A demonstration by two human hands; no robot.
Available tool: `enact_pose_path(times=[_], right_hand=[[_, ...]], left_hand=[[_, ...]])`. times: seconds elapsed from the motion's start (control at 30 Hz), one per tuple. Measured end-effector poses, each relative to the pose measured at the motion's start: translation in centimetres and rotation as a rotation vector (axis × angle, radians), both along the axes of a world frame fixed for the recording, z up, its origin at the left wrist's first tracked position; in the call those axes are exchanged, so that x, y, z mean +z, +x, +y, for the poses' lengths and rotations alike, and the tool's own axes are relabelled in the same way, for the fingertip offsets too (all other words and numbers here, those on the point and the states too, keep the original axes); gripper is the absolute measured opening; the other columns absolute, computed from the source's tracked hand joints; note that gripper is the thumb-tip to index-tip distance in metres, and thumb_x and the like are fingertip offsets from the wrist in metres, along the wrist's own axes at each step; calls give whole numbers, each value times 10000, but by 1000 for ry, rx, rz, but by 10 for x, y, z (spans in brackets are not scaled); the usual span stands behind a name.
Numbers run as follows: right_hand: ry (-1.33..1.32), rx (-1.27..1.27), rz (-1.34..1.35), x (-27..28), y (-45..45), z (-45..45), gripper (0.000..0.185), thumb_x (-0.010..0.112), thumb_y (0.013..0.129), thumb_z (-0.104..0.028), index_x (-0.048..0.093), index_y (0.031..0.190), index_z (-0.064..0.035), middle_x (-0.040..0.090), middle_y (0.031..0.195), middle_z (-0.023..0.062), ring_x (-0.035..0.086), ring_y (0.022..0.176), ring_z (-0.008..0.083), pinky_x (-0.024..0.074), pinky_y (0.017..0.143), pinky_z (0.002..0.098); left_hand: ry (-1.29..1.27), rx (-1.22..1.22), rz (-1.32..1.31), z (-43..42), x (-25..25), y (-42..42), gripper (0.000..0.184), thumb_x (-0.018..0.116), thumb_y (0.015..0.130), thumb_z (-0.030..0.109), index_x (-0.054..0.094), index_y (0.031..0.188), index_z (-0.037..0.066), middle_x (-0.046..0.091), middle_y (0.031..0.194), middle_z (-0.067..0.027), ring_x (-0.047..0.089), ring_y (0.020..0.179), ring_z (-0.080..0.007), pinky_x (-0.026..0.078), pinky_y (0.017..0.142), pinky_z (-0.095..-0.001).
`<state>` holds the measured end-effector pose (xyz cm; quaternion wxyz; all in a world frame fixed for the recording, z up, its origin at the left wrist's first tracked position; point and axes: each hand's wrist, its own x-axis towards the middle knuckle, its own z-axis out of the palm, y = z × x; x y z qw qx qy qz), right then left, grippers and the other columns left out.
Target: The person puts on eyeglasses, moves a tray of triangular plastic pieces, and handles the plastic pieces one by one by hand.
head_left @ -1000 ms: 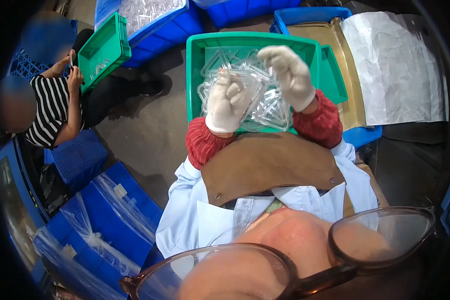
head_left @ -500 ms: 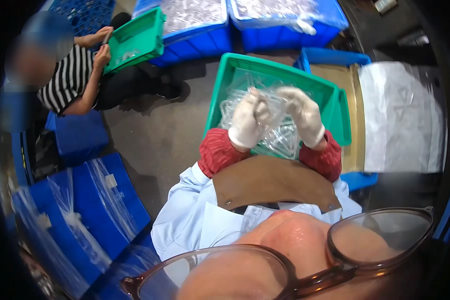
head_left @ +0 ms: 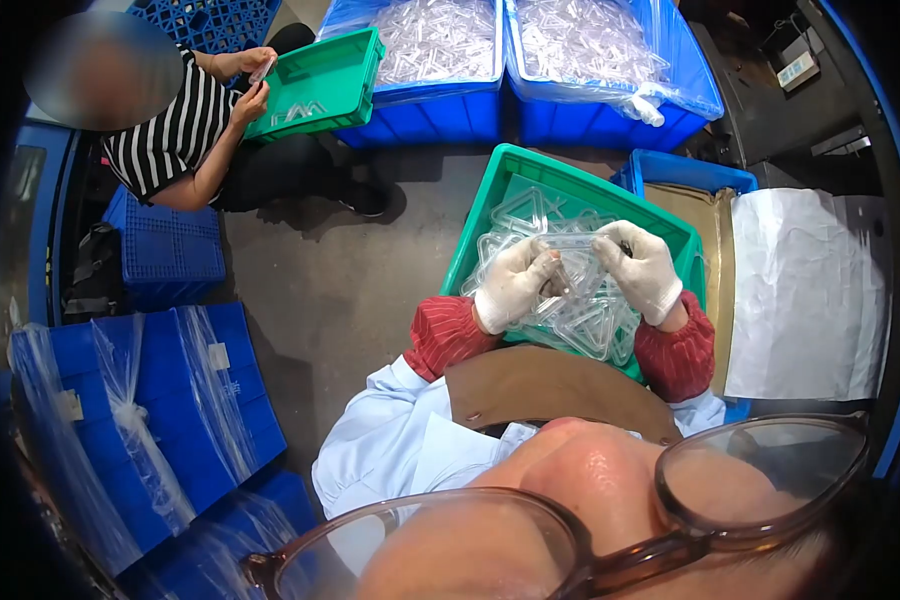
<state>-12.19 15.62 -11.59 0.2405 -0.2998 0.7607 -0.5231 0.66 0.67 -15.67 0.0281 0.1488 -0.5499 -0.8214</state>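
Held piece: a clear plastic piece (head_left: 572, 242), raised over the green tub and stretched roughly level between the two hands.
Left hand: the white-gloved left hand (head_left: 515, 287) pinches the piece's left end between thumb and fingers.
Right hand: the white-gloved right hand (head_left: 640, 272) grips the right end, its fingertips bent around it.
Loose pieces: a pile of clear pieces (head_left: 595, 325), several of them triangular frames, lies tangled beneath and around the hands.
Green tub: the green tub (head_left: 570, 180) stands at a slant just beyond the wearer's brown apron (head_left: 550, 390) and contains the pile.
Sleeves: red striped cuffs (head_left: 455, 335) cover both wrists.
Right side: a blue crate (head_left: 690, 178) with brown lining sits just beside the tub, a creased white sheet (head_left: 805, 300) over its right part.
Far side: two blue bins (head_left: 430, 115) stand side by side, heaped with clear pieces.
Far left: a person in a striped shirt (head_left: 185, 130) holds a small clear piece in both hands by a green tray (head_left: 315, 65).
Near left: blue boxes (head_left: 225, 390) are wrapped in clear film.
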Motion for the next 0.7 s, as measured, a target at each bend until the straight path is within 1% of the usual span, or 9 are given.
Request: enact_pose_path(times=[0.27,0.37,0.4,0.43,0.47,0.53,0.6,0.63,0.7], right_hand=[[77,140,-219,20,-79,-33,205,616,853,-208,649,787,-16,596,682,-2,515,628,57,426,558,218],[307,348,-80,30,-118,-71,302,591,857,-301,634,745,-24,593,648,30,490,537,84,405,488,247],[215,418,149,24,-135,-85,363,571,847,-377,636,744,-35,551,586,37,468,482,103,391,460,266],[410,231,166,33,-150,-104,398,552,838,-430,640,742,-54,492,532,27,436,443,107,352,430,267],[73,187,23,46,-148,-119,389,561,832,-436,640,788,-58,448,501,-2,408,428,87,310,411,257],[-245,137,-120,58,-147,-139,417,576,866,-384,639,1071,-26,600,649,-8,319,436,34,293,418,211],[-358,128,-119,63,-116,-141,294,586,878,-275,654,1043,-42,655,798,17,392,494,18,324,441,182],[-101,167,6,70,-97,-128,201,584,877,-179,665,1006,-48,651,835,20,513,618,40,420,531,186],[-75,472,334,28,-82,-101,164,626,841,-124,650,952,-5,649,838,50,594,782,117,501,718,275]], left_hand=[[-208,72,111,-2,-41,1,255,524,936,240,535,855,-2,600,755,-51,565,679,-107,480,640,-254],[-358,23,145,-1,-42,-3,185,510,934,155,536,852,-9,602,752,-63,557,676,-108,467,633,-252],[-390,16,147,-1,-39,-4,187,507,936,156,536,846,-6,600,750,-60,554,675,-107,465,633,-252],[-423,8,146,-2,-35,-4,190,503,938,157,537,840,-2,598,748,-56,550,675,-105,463,633,-252],[-455,1,143,-1,-33,-4,193,499,940,158,538,834,1,595,745,-53,547,674,-104,461,632,-252],[-336,15,146,2,-41,-4,199,491,943,158,537,820,8,588,740,-47,539,673,-102,456,633,-252],[-308,27,130,0,-42,-3,208,484,947,161,534,810,13,579,734,-43,531,673,-99,452,635,-250],[-332,31,114,-1,-41,-2,214,481,949,165,532,807,14,574,731,-41,527,673,-98,449,637,-249],[-323,60,105,-1,-41,0,216,480,950,170,532,810,14,570,729,-37,521,672,-96,448,640,-248]])
